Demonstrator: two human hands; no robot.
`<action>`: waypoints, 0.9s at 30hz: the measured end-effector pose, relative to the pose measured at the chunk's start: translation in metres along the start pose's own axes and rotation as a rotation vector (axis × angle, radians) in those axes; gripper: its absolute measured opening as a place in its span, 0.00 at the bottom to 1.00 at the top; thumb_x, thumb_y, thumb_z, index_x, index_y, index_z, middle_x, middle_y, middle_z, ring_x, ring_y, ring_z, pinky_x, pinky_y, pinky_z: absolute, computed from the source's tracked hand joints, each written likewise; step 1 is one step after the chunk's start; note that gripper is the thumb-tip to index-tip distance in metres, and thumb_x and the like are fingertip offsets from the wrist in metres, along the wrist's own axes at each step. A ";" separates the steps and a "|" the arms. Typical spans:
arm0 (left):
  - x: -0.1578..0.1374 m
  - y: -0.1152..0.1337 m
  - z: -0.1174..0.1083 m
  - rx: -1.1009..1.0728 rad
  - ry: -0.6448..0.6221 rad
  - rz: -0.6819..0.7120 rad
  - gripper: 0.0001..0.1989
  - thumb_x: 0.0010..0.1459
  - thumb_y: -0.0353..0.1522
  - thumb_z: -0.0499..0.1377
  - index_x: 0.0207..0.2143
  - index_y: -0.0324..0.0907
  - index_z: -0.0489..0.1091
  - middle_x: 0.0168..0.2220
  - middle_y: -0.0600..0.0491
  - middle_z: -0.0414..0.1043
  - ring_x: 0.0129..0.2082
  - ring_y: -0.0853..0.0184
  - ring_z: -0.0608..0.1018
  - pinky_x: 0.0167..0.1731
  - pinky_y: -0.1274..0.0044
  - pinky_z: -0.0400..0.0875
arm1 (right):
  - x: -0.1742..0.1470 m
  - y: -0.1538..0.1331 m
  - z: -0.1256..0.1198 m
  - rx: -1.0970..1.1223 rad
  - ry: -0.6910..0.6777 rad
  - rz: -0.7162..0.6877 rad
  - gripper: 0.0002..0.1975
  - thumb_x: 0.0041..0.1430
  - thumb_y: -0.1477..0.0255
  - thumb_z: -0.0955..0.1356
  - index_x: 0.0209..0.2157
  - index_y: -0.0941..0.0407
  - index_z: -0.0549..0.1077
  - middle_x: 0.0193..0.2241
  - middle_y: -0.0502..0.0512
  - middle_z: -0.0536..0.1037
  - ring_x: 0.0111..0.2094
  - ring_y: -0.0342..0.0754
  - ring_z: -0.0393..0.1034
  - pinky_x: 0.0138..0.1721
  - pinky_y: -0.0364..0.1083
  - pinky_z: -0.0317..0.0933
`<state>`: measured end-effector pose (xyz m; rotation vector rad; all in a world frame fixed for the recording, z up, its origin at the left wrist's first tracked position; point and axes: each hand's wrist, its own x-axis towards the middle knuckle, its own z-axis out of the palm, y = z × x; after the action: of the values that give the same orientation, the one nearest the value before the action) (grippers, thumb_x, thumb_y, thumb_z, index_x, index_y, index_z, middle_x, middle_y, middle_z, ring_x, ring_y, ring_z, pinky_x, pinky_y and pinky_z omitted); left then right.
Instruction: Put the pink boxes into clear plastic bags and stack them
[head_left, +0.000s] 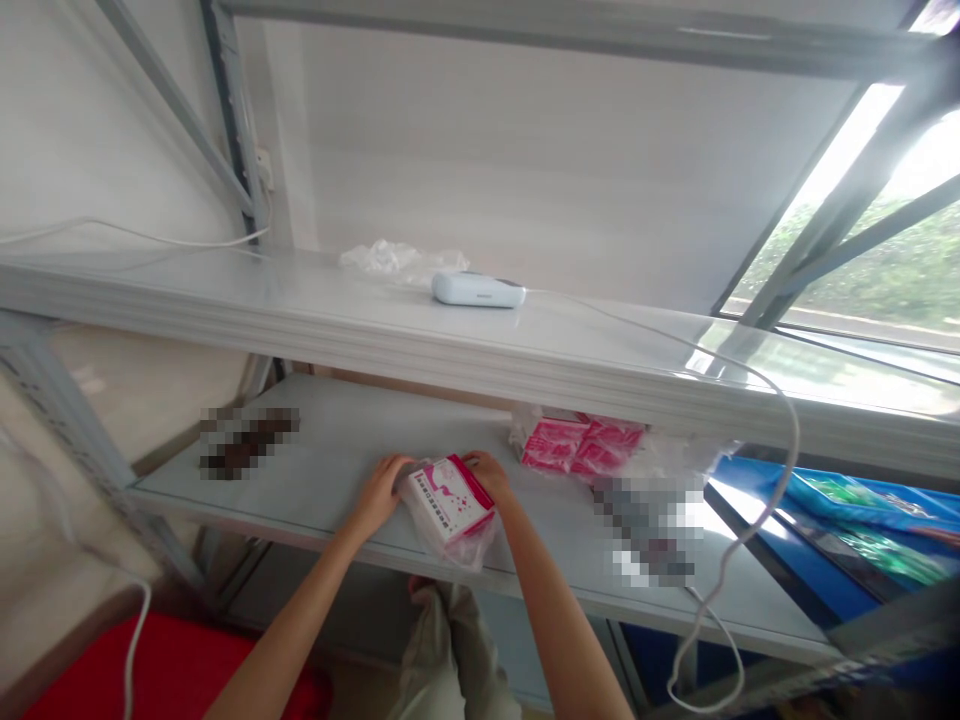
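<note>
Well left of the fingers, a blurred-out brown object (247, 443) lies on the grey lower shelf (337, 425). The left hand (384, 487) is set with its fingers closed against the left side of a pink-and-white printed box (452, 497), wrapped in clear plastic and placed between the two hands near the shelf's front edge; whether its underside is fully rested there cannot be told. Above and beyond the fingers, crumpled clear film (405, 260) and a pale-blue device (478, 290) are carried by the upper shelf (360, 315). The box's right side is gripped by the right hand (489, 474). Just right of those fingers, pink packs (577, 442) are seen in plastic; farther right, a blue tray (780, 475). The box is best steadied with even pressure, slack film being kept clear of the fingertips.
</note>
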<state>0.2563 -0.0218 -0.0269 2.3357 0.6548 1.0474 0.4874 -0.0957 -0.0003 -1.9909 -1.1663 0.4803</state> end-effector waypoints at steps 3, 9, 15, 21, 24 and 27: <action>-0.021 0.015 -0.009 0.057 -0.007 0.066 0.26 0.49 0.19 0.51 0.50 0.46 0.67 0.52 0.50 0.66 0.55 0.65 0.68 0.56 0.67 0.62 | -0.006 0.003 -0.001 -0.003 -0.006 -0.014 0.08 0.46 0.72 0.70 0.31 0.56 0.79 0.24 0.55 0.78 0.32 0.52 0.74 0.35 0.47 0.63; -0.054 0.016 -0.011 0.109 -0.055 -0.005 0.28 0.60 0.27 0.50 0.62 0.47 0.52 0.57 0.49 0.64 0.56 0.65 0.68 0.56 0.67 0.63 | -0.042 0.025 -0.018 0.248 -0.117 -0.184 0.22 0.54 0.66 0.63 0.48 0.62 0.71 0.30 0.58 0.79 0.31 0.50 0.73 0.35 0.47 0.65; -0.065 0.020 -0.001 0.349 -0.087 -0.017 0.23 0.58 0.23 0.49 0.56 0.43 0.64 0.54 0.48 0.69 0.54 0.61 0.69 0.55 0.64 0.61 | -0.097 -0.009 -0.025 -0.112 0.055 -0.109 0.32 0.57 0.58 0.61 0.60 0.59 0.58 0.48 0.66 0.74 0.48 0.57 0.69 0.51 0.54 0.58; -0.078 0.038 0.001 0.462 -0.012 -0.010 0.22 0.58 0.23 0.49 0.53 0.45 0.67 0.58 0.48 0.63 0.58 0.58 0.63 0.57 0.60 0.56 | -0.115 -0.074 0.002 -0.598 -0.084 0.002 0.53 0.41 0.50 0.71 0.64 0.54 0.48 0.62 0.71 0.55 0.59 0.67 0.53 0.56 0.63 0.44; -0.083 0.043 -0.005 0.404 0.020 -0.044 0.21 0.58 0.24 0.50 0.52 0.47 0.67 0.59 0.48 0.61 0.58 0.56 0.62 0.56 0.59 0.56 | -0.113 -0.080 0.005 -0.627 -0.117 0.021 0.54 0.38 0.51 0.73 0.64 0.54 0.50 0.60 0.72 0.57 0.58 0.68 0.54 0.54 0.62 0.46; -0.079 0.045 -0.008 0.203 0.084 -0.057 0.24 0.60 0.25 0.47 0.58 0.47 0.60 0.59 0.48 0.59 0.59 0.58 0.61 0.58 0.59 0.55 | -0.109 -0.073 0.001 -0.526 -0.086 -0.018 0.49 0.38 0.57 0.74 0.62 0.53 0.55 0.56 0.68 0.63 0.56 0.65 0.58 0.53 0.59 0.50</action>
<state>0.2138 -0.1015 -0.0378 2.4382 0.8921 1.1039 0.3898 -0.1677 0.0489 -2.4164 -1.4765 0.2657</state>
